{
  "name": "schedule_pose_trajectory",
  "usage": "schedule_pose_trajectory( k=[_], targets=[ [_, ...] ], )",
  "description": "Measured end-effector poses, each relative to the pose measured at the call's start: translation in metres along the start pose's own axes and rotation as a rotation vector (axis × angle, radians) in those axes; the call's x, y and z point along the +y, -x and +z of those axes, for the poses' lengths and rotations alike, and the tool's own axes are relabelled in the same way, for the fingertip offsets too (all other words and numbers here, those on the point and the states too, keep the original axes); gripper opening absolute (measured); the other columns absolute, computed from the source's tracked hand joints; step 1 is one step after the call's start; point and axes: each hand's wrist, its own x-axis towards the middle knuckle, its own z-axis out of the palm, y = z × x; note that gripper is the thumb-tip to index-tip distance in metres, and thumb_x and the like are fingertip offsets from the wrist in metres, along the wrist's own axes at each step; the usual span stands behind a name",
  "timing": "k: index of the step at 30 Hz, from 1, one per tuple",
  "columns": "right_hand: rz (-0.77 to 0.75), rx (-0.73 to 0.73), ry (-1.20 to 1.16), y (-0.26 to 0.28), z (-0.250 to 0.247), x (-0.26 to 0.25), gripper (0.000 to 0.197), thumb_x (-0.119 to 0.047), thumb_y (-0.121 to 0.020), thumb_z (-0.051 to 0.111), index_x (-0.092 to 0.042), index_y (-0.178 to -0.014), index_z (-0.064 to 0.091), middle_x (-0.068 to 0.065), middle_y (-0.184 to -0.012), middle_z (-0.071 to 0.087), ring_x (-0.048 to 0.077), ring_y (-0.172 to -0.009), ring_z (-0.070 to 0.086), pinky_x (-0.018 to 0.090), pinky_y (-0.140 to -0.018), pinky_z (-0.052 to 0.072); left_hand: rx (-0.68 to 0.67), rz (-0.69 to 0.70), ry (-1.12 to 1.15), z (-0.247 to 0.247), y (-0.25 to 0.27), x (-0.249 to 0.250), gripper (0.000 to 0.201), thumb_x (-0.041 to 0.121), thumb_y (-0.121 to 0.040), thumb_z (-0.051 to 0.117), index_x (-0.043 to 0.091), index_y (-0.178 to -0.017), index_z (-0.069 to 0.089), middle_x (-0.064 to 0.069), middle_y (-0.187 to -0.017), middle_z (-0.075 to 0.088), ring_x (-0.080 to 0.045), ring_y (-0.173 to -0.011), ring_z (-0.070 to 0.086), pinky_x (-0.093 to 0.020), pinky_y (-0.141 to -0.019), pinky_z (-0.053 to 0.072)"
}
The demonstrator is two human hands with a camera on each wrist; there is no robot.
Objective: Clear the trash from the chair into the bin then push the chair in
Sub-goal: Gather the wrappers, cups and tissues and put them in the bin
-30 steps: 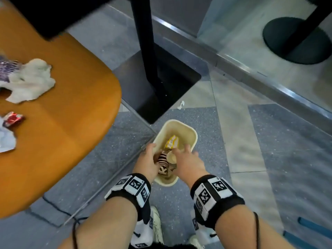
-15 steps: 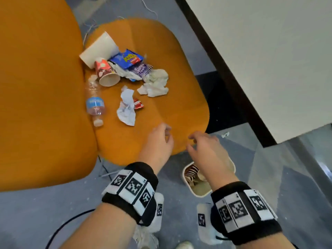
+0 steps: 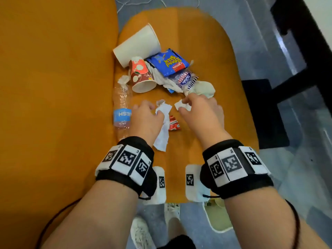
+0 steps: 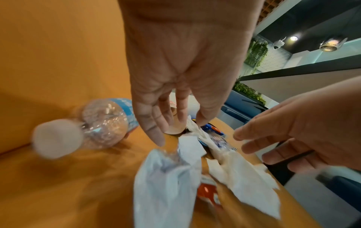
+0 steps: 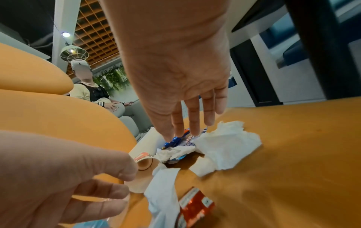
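Observation:
Trash lies on the orange chair seat [image 3: 215, 69]: a white cup [image 3: 138, 44], a red patterned cup [image 3: 141, 74], a blue snack bag [image 3: 168, 62], a clear bottle [image 3: 122, 105], a crumpled tissue [image 3: 204, 88], a white paper slip [image 3: 162, 135] and a small red wrapper [image 3: 173, 124]. My left hand [image 3: 145, 108] hovers over the slip [image 4: 166, 185], fingers straight, holding nothing. My right hand [image 3: 190, 105] reaches over the tissue [image 5: 228, 143] with spread, empty fingers. The cream bin's rim [image 3: 213, 225] shows on the floor below the seat's front edge.
The orange chair back [image 3: 53, 87] rises at the left. A black table leg [image 3: 305, 51] and its dark base [image 3: 265, 114] stand to the right of the seat. My white shoes [image 3: 142, 232] are on the grey floor. A seated person [image 5: 91, 94] is in the background.
Both hands left the bin on the floor, rose over the seat's front edge and now reach forward above the papers. My view swung from the bin to the chair.

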Motion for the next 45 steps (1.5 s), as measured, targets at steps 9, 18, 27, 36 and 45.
schedule_pose_trajectory(
  k=[9,18,27,36,45],
  targets=[
    [-0.142,-0.017,-0.012,-0.11,0.019,-0.032,0.081,-0.042,-0.067,0.073,-0.037,-0.137,0.033,0.006,-0.153,0.021,0.036,-0.14,0.015,0.054,-0.109,0.024,0.262,0.045,-0.259,-0.023,-0.09,0.031,0.069,0.025,-0.073,0.076,0.019,-0.13,0.037,-0.012,-0.136,0.033,-0.034,-0.123,0.038,-0.042,-0.1,0.039],
    [-0.12,-0.148,0.109,-0.141,0.042,-0.027,0.078,-0.022,-0.079,0.064,-0.049,-0.139,0.021,0.004,-0.155,0.015,0.042,-0.133,0.021,0.06,-0.099,0.032,-0.075,0.02,-0.792,-0.035,-0.163,0.057,0.138,0.048,-0.061,0.084,0.039,-0.143,-0.027,-0.015,-0.153,-0.034,-0.042,-0.144,-0.02,-0.062,-0.116,-0.001],
    [-0.133,-0.049,-0.093,-0.151,0.004,-0.004,0.039,-0.01,-0.087,0.049,-0.029,-0.121,0.049,0.008,-0.101,0.064,0.033,-0.085,0.059,0.039,-0.066,0.05,-0.218,0.038,-0.916,-0.056,-0.182,0.064,0.129,0.065,-0.051,0.08,0.042,-0.143,-0.008,-0.016,-0.157,-0.011,-0.037,-0.146,-0.012,-0.063,-0.115,-0.006],
    [-0.277,-0.306,-0.594,-0.191,-0.021,-0.05,0.027,-0.008,-0.092,0.052,-0.029,-0.108,0.055,-0.005,-0.094,0.062,0.007,-0.075,0.057,0.018,-0.062,0.044,-0.299,0.023,-0.937,-0.061,-0.17,0.052,0.104,0.039,-0.068,0.078,0.02,-0.144,0.009,-0.006,-0.157,-0.02,-0.03,-0.147,-0.017,-0.057,-0.12,-0.002],
    [-0.266,-0.183,-0.697,-0.186,0.004,-0.067,0.027,-0.001,-0.089,0.053,-0.018,-0.11,0.054,-0.007,-0.09,0.06,0.003,-0.078,0.057,0.014,-0.059,0.044,-0.239,0.053,-0.665,-0.067,-0.15,0.049,0.053,0.027,-0.082,0.069,0.016,-0.126,0.043,-0.007,-0.154,0.009,-0.032,-0.141,0.021,-0.047,-0.117,0.025]
  ],
)
